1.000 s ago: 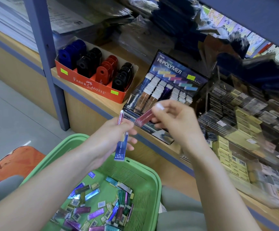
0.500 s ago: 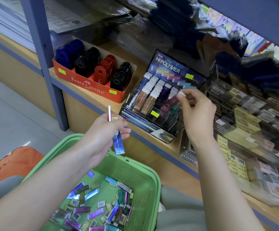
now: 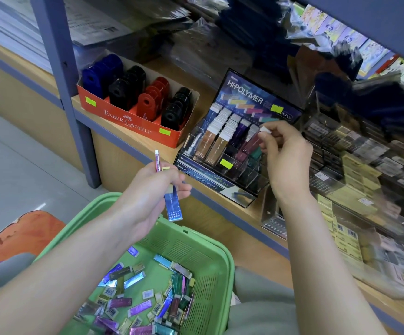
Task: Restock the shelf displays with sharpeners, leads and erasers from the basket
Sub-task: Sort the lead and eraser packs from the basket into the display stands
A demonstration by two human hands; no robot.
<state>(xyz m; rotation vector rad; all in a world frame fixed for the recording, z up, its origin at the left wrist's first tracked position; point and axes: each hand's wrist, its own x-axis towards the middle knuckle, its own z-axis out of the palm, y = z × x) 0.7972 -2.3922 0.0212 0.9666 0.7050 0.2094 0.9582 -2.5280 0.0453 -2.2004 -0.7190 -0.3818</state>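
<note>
A black Hi-Polymer eraser display (image 3: 239,151) stands on the wooden shelf, its slots holding rows of slim erasers. My right hand (image 3: 285,155) pinches the white top of a maroon eraser (image 3: 253,142) that sits in a slot on the display's right side. Over the green basket (image 3: 210,247), my left hand (image 3: 148,189) grips a blue eraser (image 3: 173,206) pointing down and a red one (image 3: 157,160) pointing up. Several loose erasers in foil-coloured sleeves (image 3: 148,303) lie in the basket's bottom.
An orange Faber-Castell box of blue, black and red sharpeners (image 3: 135,102) sits left of the display. Clear racks of lead cases (image 3: 355,165) stand to the right. A blue shelf post (image 3: 68,93) rises on the left. An orange stool (image 3: 17,235) is at the lower left.
My right hand carried the maroon eraser from in front of my left hand up to the display and set it into a slot. My left hand stayed over the basket with its two erasers.
</note>
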